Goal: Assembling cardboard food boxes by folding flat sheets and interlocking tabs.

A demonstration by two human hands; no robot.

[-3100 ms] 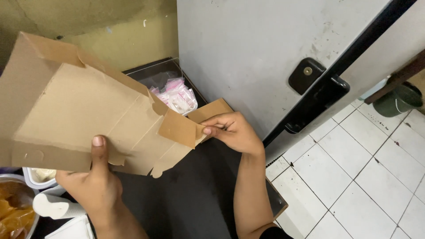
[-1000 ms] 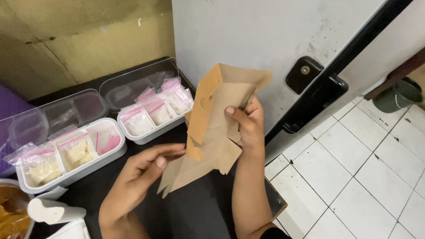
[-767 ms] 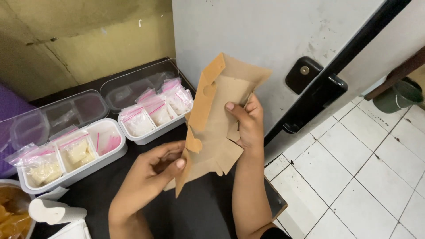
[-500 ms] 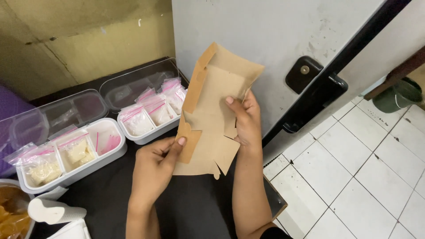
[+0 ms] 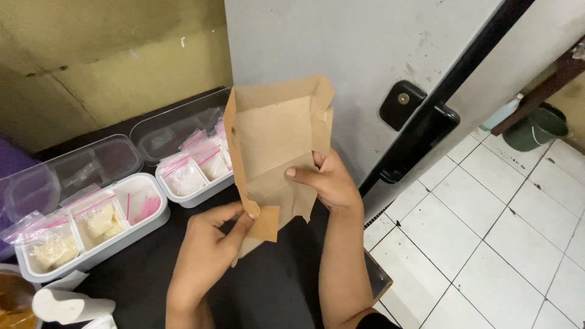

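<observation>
A brown cardboard box blank (image 5: 274,140), partly folded with its side walls raised, is held upright over the black counter (image 5: 140,268). My right hand (image 5: 329,183) grips its lower right part, thumb across the inside face. My left hand (image 5: 210,244) pinches a small flap at the blank's lower left edge between thumb and fingers.
Two white trays with clear hinged lids, the near one (image 5: 91,231) and the far one (image 5: 192,173), hold small zip bags of pale food on the counter at left. A white paper roll (image 5: 70,304) lies at the bottom left. A grey door with a black handle (image 5: 414,131) stands right, white floor tiles below.
The box blank has turned so its open inside faces me. My left hand has come up from below and taken the lower left flap. The right hand kept its grip.
</observation>
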